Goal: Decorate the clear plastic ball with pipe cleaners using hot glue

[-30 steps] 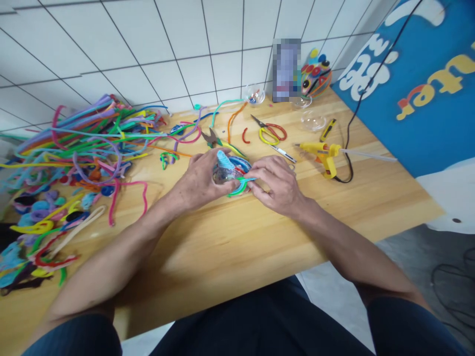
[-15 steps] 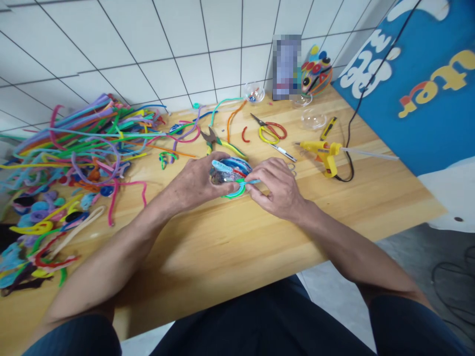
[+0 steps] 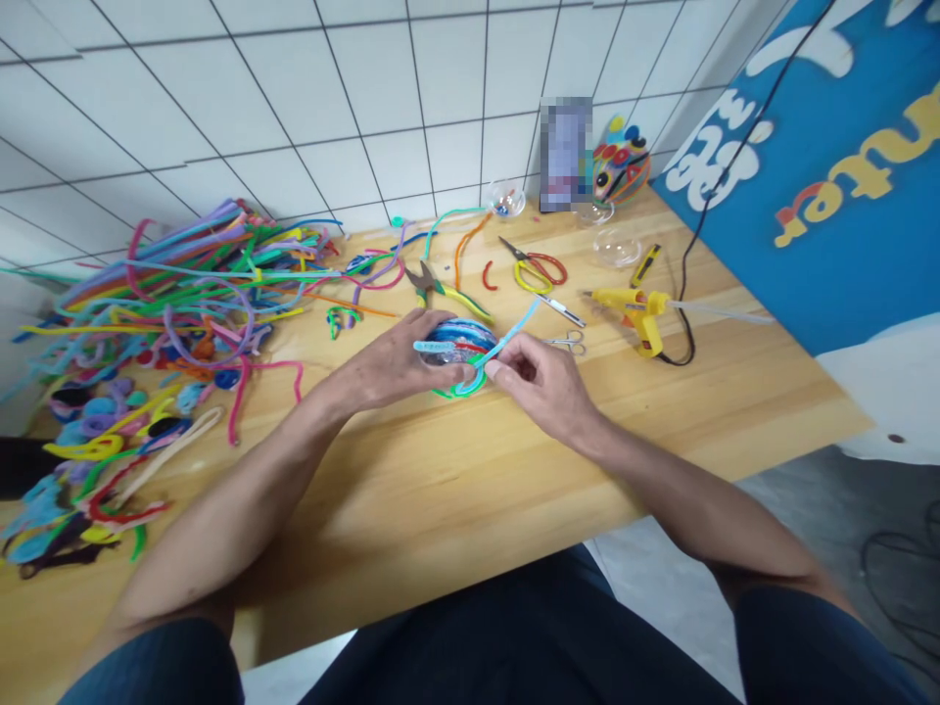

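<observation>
Low over the table, my left hand point(image 3: 389, 364) is wrapped round a rounded clear plastic ball point(image 3: 470, 333) covered in blue and white strands, thumb across its near side. A red strip and a light blue fuzzy piece lie across its top, and a green strand loops at its lower edge. Thumb and fingers of my right hand point(image 3: 547, 387) pinch a light blue pipe cleaner point(image 3: 518, 328) against the ball's right side. Its free end sticks up and to the right. My fingers hide part of the ball.
Pliers point(image 3: 433, 287), yellow-and-red-handled scissors point(image 3: 533, 269), a white pen-like tool point(image 3: 562, 311) and small metal scissors point(image 3: 569, 342) lie beyond my hands. A yellow glue gun point(image 3: 635, 315) rests at right, its cord trailing. Pipe cleaners point(image 3: 198, 264) heap up at left. Clear plastic domes point(image 3: 617, 247) stand behind.
My right-hand fingers have shifted down a little, and the light blue pipe cleaner's free end now points up and right instead of lying nearly flat. The view has shifted slightly.
</observation>
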Motion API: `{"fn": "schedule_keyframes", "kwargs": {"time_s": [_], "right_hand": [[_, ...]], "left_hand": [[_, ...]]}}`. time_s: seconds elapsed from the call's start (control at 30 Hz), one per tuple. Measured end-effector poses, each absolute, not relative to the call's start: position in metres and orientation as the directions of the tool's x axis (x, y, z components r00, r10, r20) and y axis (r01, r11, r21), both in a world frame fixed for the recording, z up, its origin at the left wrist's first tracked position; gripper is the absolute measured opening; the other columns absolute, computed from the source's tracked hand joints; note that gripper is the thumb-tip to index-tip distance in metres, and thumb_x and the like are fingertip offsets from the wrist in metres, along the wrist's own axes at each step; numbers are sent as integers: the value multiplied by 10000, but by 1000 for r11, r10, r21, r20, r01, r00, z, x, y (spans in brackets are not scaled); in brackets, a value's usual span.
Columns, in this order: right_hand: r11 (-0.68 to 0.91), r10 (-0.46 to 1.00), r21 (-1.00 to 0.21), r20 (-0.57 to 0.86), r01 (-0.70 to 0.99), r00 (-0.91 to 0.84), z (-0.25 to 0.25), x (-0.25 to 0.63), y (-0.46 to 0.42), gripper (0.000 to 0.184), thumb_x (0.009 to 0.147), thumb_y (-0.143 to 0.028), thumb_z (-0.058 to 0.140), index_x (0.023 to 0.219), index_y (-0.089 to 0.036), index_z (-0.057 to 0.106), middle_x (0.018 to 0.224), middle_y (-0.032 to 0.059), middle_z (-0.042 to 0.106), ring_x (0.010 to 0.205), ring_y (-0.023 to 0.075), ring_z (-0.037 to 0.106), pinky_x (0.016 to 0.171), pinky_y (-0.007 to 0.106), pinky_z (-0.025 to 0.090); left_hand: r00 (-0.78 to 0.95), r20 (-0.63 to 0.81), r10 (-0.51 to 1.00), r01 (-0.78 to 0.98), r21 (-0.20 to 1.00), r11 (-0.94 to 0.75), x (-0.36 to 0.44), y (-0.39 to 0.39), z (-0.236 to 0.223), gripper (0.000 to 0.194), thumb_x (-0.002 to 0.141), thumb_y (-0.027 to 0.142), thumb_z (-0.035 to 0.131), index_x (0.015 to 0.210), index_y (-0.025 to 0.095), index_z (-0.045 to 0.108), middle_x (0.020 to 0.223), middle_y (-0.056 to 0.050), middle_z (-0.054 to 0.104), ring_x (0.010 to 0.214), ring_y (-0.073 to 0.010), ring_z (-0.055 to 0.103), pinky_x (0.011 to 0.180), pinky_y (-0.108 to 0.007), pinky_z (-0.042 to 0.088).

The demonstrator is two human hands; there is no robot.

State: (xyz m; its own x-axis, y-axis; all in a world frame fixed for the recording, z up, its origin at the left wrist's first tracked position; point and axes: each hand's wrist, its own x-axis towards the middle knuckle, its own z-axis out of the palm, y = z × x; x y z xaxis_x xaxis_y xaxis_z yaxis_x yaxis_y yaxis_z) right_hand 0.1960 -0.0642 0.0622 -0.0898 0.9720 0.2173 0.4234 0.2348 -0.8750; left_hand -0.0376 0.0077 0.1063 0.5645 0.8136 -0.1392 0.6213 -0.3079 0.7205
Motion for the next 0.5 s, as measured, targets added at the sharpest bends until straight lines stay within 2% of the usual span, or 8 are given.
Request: {"fn": "schedule_keyframes", "kwargs": {"time_s": [0.07,0.17,0.37,0.5], "right_hand": [[151,989,-955,145,257,-41,57,192,-62,233,914,-443,739,878,-249,614,724,-47,619,663,140,555,629,292,434],[118,993,-989,118,94,-3,52,186,-61,248,865,-446,758,943,-249,629,757,-47,599,703,146,561,653,294,471],[159,987,-975,159,153,-12,56,180,-64,164,820,-366,722,879,-239,636,743,-38,632,667,137,571,644,292,482],[189,981,-954,196,233,7,55,180,-63,97,806,-306,694,845,-239,635,762,-21,662,685,147,602,652,292,508]], "left_hand": [[566,-144,812,576,774,-264,-35,6,106,763,792,724,789,1341,206,678,1232,-92,732,1080,-299,707,976,-434,577],[561,-148,814,554,798,-236,-32,3,107,727,785,681,802,1310,196,671,1191,-87,758,1031,-282,722,915,-408,586],[538,-124,834,602,748,-278,-32,0,105,731,799,684,791,1326,195,661,1256,-110,741,1100,-296,712,939,-408,584],[515,-116,850,656,691,-303,-31,-2,104,785,791,713,796,1365,200,648,1295,-122,731,1132,-321,705,991,-451,576]]}}
